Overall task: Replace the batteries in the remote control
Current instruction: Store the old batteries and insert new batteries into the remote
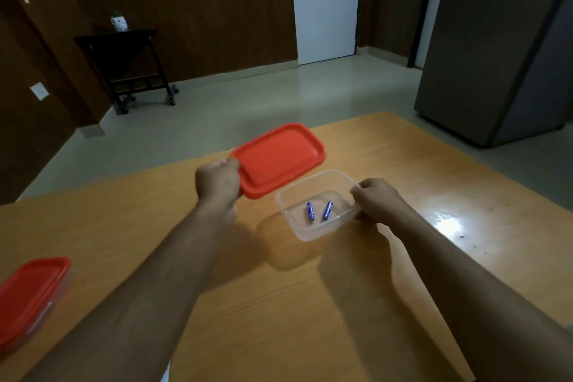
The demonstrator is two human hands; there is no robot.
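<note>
A clear plastic container point(291, 195) stands on the wooden table point(279, 304) with two blue batteries inside, one battery point(310, 211) on the left and the other battery point(327, 210) beside it. My right hand point(376, 200) grips the container's right rim. My left hand point(218, 180) holds the red lid point(279, 158) by its left edge; the lid is lifted off and tilted above the container's far left side. No remote control is in view.
A second container with a red lid point(29, 298) sits closed at the table's left edge. Beyond the table are a tiled floor, a dark side table on wheels point(124, 65), a white door point(325, 3) and a grey refrigerator point(496, 40).
</note>
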